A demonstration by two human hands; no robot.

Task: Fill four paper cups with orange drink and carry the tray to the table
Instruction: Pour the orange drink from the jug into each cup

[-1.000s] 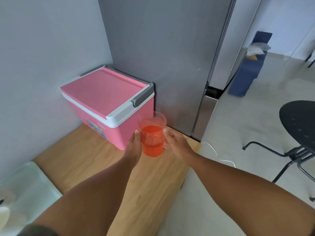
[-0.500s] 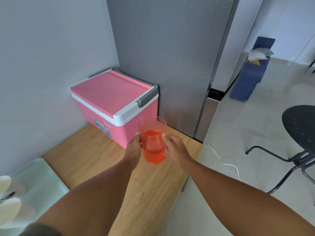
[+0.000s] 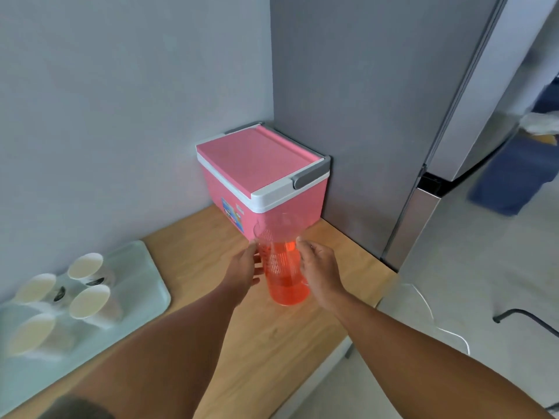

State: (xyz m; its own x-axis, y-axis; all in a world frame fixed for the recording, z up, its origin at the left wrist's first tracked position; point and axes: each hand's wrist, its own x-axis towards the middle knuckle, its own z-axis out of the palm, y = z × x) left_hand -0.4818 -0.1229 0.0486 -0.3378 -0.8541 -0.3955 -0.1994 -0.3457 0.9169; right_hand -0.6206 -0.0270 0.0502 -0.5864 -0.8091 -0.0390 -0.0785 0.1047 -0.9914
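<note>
I've got the clear plastic jug of orange drink between both hands, over the wooden counter just in front of the pink cooler. My left hand is flat against its left wall, fingers spread rather than wrapped; my right hand is curled round the right side, where I think the handle sits, but it's hidden. Can't tell if the base is touching the counter. Jug roughly half full, so it should feel moderately heavy and sloshy, with smooth, maybe slippery walls, thin plastic that could flex if squeezed. Best hold: the handle plus a steadying palm low on the body. Four paper cups, empty, light and tippy, stand together on the pale tray at the left, well apart from the jug. No pouring done yet.
</note>
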